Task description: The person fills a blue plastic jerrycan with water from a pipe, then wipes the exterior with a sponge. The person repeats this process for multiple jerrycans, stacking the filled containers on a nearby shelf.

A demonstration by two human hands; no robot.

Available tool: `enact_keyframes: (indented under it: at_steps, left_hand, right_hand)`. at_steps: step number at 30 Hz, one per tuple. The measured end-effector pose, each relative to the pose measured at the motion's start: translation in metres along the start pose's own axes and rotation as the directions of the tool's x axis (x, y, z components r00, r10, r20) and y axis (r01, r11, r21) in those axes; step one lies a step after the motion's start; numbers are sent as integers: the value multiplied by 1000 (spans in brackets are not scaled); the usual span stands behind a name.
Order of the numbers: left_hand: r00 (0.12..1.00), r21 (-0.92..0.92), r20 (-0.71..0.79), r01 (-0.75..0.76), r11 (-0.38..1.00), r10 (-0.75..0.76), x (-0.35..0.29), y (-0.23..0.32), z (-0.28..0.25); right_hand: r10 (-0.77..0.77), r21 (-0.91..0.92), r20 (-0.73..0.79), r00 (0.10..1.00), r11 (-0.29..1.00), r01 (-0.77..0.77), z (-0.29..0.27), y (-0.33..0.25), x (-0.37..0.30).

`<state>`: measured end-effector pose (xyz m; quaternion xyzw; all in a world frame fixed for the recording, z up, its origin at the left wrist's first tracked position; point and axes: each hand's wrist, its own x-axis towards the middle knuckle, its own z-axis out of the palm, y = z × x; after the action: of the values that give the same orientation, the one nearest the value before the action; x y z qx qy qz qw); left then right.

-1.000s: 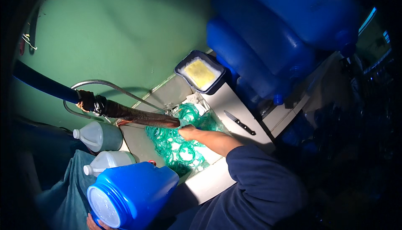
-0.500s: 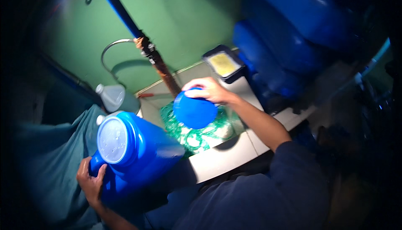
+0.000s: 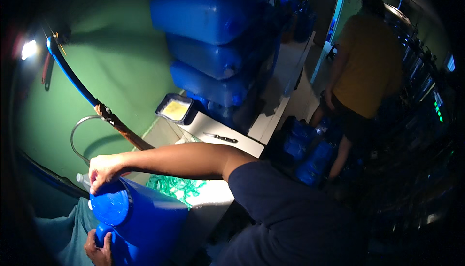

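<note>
Change: since half a second before, the right hand (image 3: 102,170) had carried the blue cap (image 3: 111,206) away from the bench (image 3: 220,135) and over to the mouth of the blue jug (image 3: 145,227); the view had also swung up toward the room.
Right hand: at about 8 o'clock in the view, fingers (image 3: 97,181) curled over the upper rim of the cap, gripping it against the jug's mouth.
Left hand: the left hand (image 3: 99,249) sat at 7 o'clock near the lower edge, fingers clenched around the jug's handle from below.
Jug: tilted on its side at 7 o'clock, mouth toward the person's left, resting over the lap just beside the bench edge.
Green rings: a heap of green plastic rings (image 3: 177,187) lay in a tray on the bench, just at 2 o'clock from the jug and under the right forearm.
Hose: a dark hose (image 3: 72,79) ran from 10 o'clock down to a brown fitting near the right hand, against the green wall (image 3: 121,62).
Bench items: a dark tray with a yellow pad (image 3: 175,109) sat at the far end, and a small knife-like tool (image 3: 220,137) lay near it.
Stack: big blue containers (image 3: 213,48) were piled at 12 o'clock behind the bench.
Other person: a person in a yellow shirt (image 3: 365,72) stood at 2 o'clock, well apart, back turned.
</note>
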<state>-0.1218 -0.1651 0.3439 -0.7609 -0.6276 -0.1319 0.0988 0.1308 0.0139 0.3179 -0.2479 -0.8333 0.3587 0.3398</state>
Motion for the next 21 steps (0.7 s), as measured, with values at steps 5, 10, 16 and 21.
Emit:
enact_keyframes:
  at_steps: [5,10,16,21]
  left_hand:
    - [1000,-106,0,-4,994,4,4,23,1]
    - [919,-304,-264,-369,878,294,35,82,20]
    - [927,-423,-245,-367,829,285,65,192,35]
    - [924,-375,-111,-379,846,365,80,259,44]
  right_hand:
    - [-72,-108,-103,992,992,61,-33,-23,-45]
    - [-105,-574,-105,989,818,26,-86,-74,-117]
    - [1,-747,-52,999,663,-40,-126,-84,-222]
    - [201,-699,-212,956,653,-292,-144,-81,-285]
